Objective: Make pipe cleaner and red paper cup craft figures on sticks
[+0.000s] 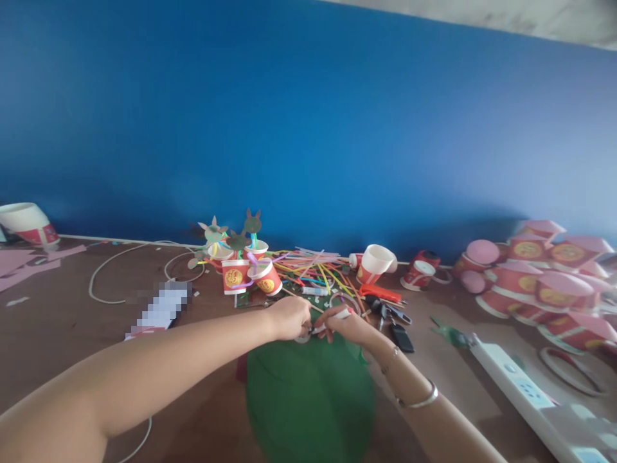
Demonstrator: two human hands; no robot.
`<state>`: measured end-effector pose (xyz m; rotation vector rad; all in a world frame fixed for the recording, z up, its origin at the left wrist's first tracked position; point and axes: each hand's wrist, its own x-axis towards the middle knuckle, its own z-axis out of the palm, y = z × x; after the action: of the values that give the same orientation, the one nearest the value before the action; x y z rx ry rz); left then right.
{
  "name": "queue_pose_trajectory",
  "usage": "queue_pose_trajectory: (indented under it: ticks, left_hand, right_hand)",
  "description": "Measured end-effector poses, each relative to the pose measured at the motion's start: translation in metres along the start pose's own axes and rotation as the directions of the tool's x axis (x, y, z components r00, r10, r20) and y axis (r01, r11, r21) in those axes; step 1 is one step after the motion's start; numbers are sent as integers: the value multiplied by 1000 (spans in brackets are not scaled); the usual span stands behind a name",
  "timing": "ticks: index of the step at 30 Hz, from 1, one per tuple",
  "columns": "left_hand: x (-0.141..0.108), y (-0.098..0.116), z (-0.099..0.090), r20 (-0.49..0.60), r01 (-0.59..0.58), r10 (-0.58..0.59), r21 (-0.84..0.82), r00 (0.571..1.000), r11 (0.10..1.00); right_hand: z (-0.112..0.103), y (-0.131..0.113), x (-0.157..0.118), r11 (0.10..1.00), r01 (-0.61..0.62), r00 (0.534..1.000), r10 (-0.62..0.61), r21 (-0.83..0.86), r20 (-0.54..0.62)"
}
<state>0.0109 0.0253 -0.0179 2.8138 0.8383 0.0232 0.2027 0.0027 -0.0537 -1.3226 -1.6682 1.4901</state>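
My right hand (344, 323) is closed around a white marker (342, 314) with a red end, its tip pointing left toward my other hand. Close beside it, my left hand (290, 318) has its fingers curled down. A small pale round piece (303, 338) shows under those fingertips, but the grip itself is hidden. Both hands are above the far edge of a large green sheet (308, 399). Just beyond them lie many coloured straws (313, 263) and a small white tube (313, 291).
Red-and-white paper cups (235, 276) with animal cutouts stand behind my left hand. Keys (400, 334) and an orange-red tool (380, 294) lie to the right, near a power strip (515, 379). Stacked cups (535, 283) fill the far right. A phone (161, 308) lies left.
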Motion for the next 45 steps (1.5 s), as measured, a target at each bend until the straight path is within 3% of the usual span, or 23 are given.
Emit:
queue_pose_trajectory:
  ticks: [8,14,18,21,24,26,29,30,32,35,37,40,45]
  left_hand:
    - [-1,0,2,-32,5,-6,-31,999,999]
    - [-6,2,3,-69,18,-22,-52,997,998]
    - [-21,8,15,-176,78,-105,-151,979,985]
    - [-31,16,34,-316,130,-223,-291,922,948]
    - [-37,19,50,-387,134,-320,-437,865,890]
    - [-39,17,57,-443,123,-437,-579,782,806]
    - [-40,6,62,-477,68,-650,-774,591,630]
    - [-41,2,63,-484,35,-683,-802,547,596]
    - [-42,-5,66,-496,-30,-711,-829,498,558]
    - [-43,-8,68,-511,-79,-724,-838,463,541]
    - [-44,-6,68,-527,-85,-713,-827,463,555]
    - [-46,-1,66,-560,-71,-663,-788,498,612]
    - [-43,13,66,-564,16,-513,-663,646,749]
  right_hand:
    - [2,-6,12,999,22,1000,-21,24,-20]
    - [4,-7,14,997,48,994,-42,59,-104]
    - [9,-5,8,992,72,980,-51,101,-195]
    - [15,-3,4,983,119,954,-75,138,-290]
    - [21,-1,1,973,176,915,-106,149,-389]
    - [25,-1,-1,972,187,895,-111,138,-433]
    - [29,0,-3,971,196,886,-115,137,-450]
    - [29,1,-3,970,198,887,-117,140,-447]
    - [29,3,-3,970,201,891,-121,139,-438]
    - [28,6,-2,971,191,897,-114,142,-426]
    - [27,8,-1,972,184,898,-107,144,-427]
    - [27,9,-2,971,197,885,-118,133,-451]
    - [28,4,-4,972,216,849,-138,97,-511]
